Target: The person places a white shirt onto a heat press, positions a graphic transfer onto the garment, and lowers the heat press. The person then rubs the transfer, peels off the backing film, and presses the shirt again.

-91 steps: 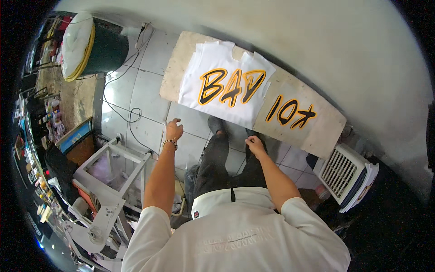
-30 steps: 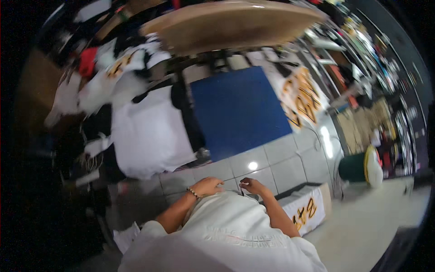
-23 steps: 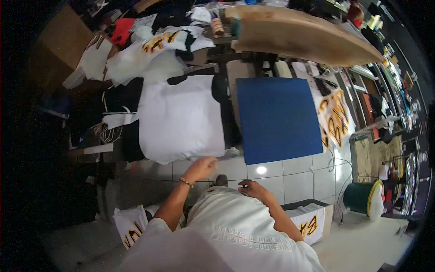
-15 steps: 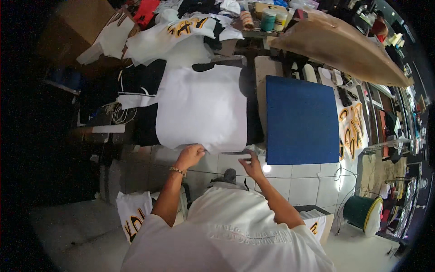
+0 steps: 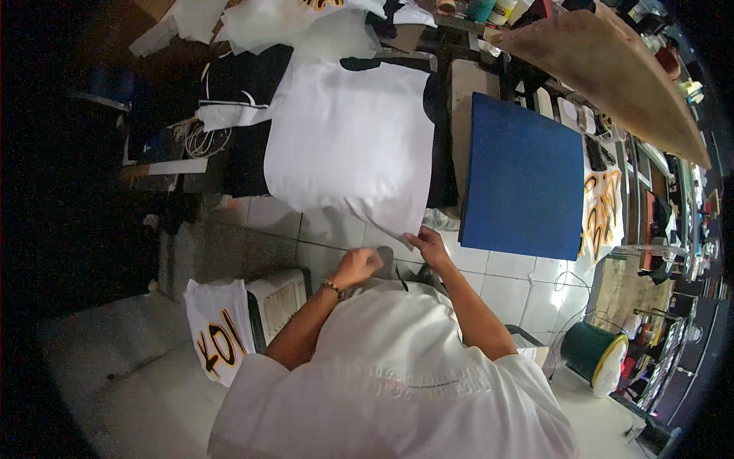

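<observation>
A white fabric panel, shaped like a shirt body with a scooped neck and armholes, lies over a black surface. Its near right corner hangs past the edge, and my right hand pinches it there, pulling the hem slantwise toward me. My left hand, with a beaded bracelet at the wrist, is curled closed in front of my body, apart from the panel. What its fingers hold, if anything, is hidden.
Right of the panel stands a blue flat board. A large brown curved sheet juts in at the upper right. White printed cloth hangs beside a chair at lower left; a green cylindrical container stands on the floor at right.
My left hand has left the hem and come nearer my body. My right hand now grips the panel's near right corner and stretches it toward me. The view has shifted.
</observation>
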Available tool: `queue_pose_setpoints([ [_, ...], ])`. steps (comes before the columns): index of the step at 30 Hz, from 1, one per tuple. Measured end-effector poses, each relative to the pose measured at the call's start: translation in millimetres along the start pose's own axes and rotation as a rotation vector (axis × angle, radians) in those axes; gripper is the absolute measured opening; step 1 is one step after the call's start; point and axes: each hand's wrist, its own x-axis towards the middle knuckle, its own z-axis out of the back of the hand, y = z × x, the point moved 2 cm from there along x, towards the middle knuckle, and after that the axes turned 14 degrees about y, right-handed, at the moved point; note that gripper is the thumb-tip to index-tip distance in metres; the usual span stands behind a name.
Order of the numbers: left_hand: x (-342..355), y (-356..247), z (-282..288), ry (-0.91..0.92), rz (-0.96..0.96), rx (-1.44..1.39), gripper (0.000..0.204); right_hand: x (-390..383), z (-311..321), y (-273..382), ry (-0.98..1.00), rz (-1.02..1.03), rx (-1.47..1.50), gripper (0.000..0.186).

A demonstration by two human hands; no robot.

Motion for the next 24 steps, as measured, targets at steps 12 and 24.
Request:
queue_pose_setpoints([
  [12,-15.0,-111.2,-9.8,-0.424,-0.234,0.112,0.04,-44.1,-16.3,56.4,0.193,0.106,0.213,0.016],
  [24,-30.6,-113.1,-32.3,-0.633,-0.313,0.037,0.012,-38.2,-19.3,68.0,0.171,0.094,0.153,0.024],
])
